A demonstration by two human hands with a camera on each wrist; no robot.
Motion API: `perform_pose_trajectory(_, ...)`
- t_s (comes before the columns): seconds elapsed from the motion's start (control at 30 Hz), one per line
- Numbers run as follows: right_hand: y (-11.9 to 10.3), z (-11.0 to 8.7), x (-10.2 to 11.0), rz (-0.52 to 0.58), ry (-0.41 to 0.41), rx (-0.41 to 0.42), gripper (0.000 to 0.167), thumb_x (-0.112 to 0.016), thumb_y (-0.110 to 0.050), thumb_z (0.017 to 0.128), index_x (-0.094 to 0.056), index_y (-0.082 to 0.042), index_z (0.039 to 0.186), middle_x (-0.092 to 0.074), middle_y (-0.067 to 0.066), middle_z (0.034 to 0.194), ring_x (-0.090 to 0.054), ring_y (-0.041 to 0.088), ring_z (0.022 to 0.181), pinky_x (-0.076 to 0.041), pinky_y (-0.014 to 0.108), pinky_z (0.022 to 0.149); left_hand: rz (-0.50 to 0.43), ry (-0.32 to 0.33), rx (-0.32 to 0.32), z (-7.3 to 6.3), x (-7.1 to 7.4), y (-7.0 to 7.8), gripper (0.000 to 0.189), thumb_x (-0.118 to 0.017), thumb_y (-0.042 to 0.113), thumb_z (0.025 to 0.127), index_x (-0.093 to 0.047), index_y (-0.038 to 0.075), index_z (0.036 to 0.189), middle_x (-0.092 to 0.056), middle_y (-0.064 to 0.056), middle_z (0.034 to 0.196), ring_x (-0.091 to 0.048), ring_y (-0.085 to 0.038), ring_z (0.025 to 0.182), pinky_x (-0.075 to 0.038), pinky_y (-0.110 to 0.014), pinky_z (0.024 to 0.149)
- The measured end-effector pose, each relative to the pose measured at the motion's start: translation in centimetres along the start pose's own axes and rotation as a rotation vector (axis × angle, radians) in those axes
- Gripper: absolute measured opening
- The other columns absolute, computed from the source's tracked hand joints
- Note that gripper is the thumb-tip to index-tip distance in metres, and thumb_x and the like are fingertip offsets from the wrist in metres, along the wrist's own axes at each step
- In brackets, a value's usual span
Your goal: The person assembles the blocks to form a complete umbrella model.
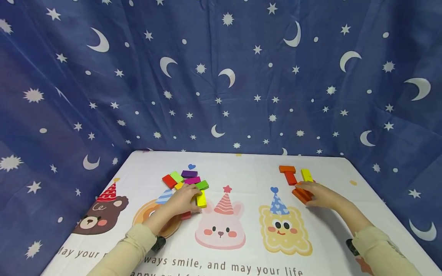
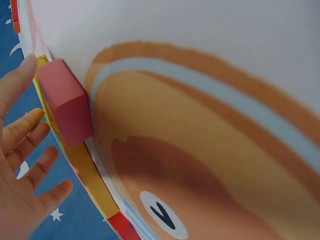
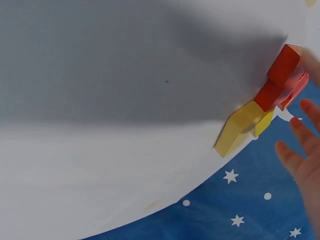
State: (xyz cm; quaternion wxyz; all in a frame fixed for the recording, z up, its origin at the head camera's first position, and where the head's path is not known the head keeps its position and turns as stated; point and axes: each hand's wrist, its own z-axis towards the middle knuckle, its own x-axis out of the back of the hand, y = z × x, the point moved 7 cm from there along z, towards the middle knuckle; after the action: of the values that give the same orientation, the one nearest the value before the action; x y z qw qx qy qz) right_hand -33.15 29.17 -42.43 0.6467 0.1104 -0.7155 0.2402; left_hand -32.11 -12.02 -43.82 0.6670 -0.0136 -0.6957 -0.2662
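My left hand is over the left group of wooden blocks, its fingertips beside a yellow block. In the left wrist view, the left hand has its fingers spread, near a red block. At the right group, my right hand is over an orange block, partly covering it. The right wrist view shows the right hand with fingers extended, beside orange-red blocks and a yellow block. Whether its fingertips touch them is unclear.
Around the left hand lie a purple block, a magenta block, green blocks and a red block. Farther back on the right are an orange block and a yellow block. A starry blue curtain borders the white tablecloth.
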Motion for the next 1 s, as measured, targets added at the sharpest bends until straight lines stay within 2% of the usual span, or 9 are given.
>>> perform_pose_trajectory(0.23,0.5,0.2,-0.7,-0.073,-0.028,0.028,0.062,-0.079,0.002,0.066,-0.056,0.003,0.123,-0.049,0.034,0.127,-0.050,0.050,0.113,-0.051,0.053,0.086,-0.031,-0.003,0.006,0.6,-0.3,-0.1,0.055,-0.085,0.024,0.068,-0.065,0.004,0.115,-0.060,-0.010,0.117,-0.052,-0.028,0.109,-0.047,-0.044,0.098)
perform_pose_trajectory(0.47,0.5,0.3,-0.7,-0.104,-0.020,0.044,0.059,-0.079,0.003,0.065,-0.057,0.004,0.120,-0.051,0.035,0.125,-0.052,0.049,0.110,-0.052,0.052,0.085,-0.061,-0.029,0.067,1.0,-0.1,-0.1,0.057,-0.086,0.023,0.066,-0.064,0.005,0.115,-0.059,-0.010,0.118,-0.051,-0.029,0.113,-0.045,-0.047,0.101)
perform_pose_trajectory(0.6,0.6,0.5,-0.7,-0.096,-0.028,0.022,0.060,-0.081,0.001,0.065,-0.057,0.002,0.120,-0.050,0.034,0.126,-0.052,0.049,0.111,-0.051,0.053,0.086,-0.071,-0.073,0.104,1.2,-0.1,-0.1,0.059,-0.086,0.022,0.066,-0.062,0.004,0.117,-0.059,-0.012,0.121,-0.050,-0.031,0.116,-0.043,-0.049,0.102)
perform_pose_trajectory(0.73,0.5,0.7,-0.7,-0.076,-0.049,-0.001,0.062,-0.081,0.001,0.066,-0.056,0.000,0.123,-0.047,0.035,0.130,-0.049,0.051,0.114,-0.051,0.053,0.086,-0.088,-0.106,0.127,1.4,-0.2,-0.4,0.061,-0.086,0.021,0.066,-0.062,0.004,0.120,-0.061,-0.012,0.119,-0.050,-0.028,0.112,-0.044,-0.047,0.102)
perform_pose_trajectory(1.0,0.8,1.0,-0.7,-0.016,-0.104,-0.037,0.062,-0.080,0.002,0.067,-0.056,-0.002,0.124,-0.042,0.036,0.133,-0.047,0.052,0.115,-0.051,0.054,0.086,-0.110,-0.116,0.148,1.5,-0.2,-0.5,0.060,-0.086,0.020,0.066,-0.063,0.004,0.118,-0.062,-0.010,0.114,-0.052,-0.026,0.106,-0.045,-0.046,0.100)
